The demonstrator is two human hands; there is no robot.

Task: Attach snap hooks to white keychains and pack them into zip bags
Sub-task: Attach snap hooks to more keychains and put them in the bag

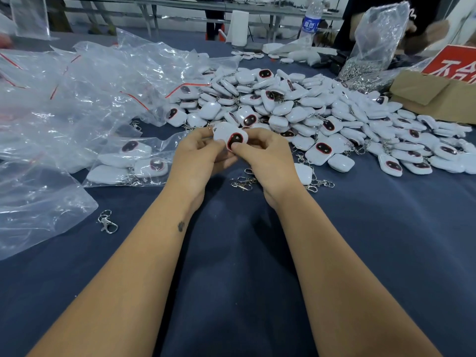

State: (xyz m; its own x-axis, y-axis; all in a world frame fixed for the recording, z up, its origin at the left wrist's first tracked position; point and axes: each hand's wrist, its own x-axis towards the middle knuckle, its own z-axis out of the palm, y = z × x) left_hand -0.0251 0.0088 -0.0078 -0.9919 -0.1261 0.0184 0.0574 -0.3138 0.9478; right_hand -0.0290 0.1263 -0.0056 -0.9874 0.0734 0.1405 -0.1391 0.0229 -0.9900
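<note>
Both hands hold one white keychain [230, 135] with a dark red-rimmed face, just above the blue table. My left hand [199, 156] grips its left side with curled fingers. My right hand [266, 155] pinches its right side, thumb beside the dark face. Whether a snap hook hangs from it is hidden by my fingers. A zip bag [134, 161] holding several keychains with hooks lies left of my hands. Loose snap hooks [243, 182] lie under my hands, and one more snap hook [108, 222] lies at the near left.
A big heap of white keychains [322, 112] covers the table behind and to the right. Empty zip bags [64, 99] pile up on the left. A bag of metal hooks [371, 50], a cardboard box [438, 96] and a water bottle [311, 19] stand at the back right.
</note>
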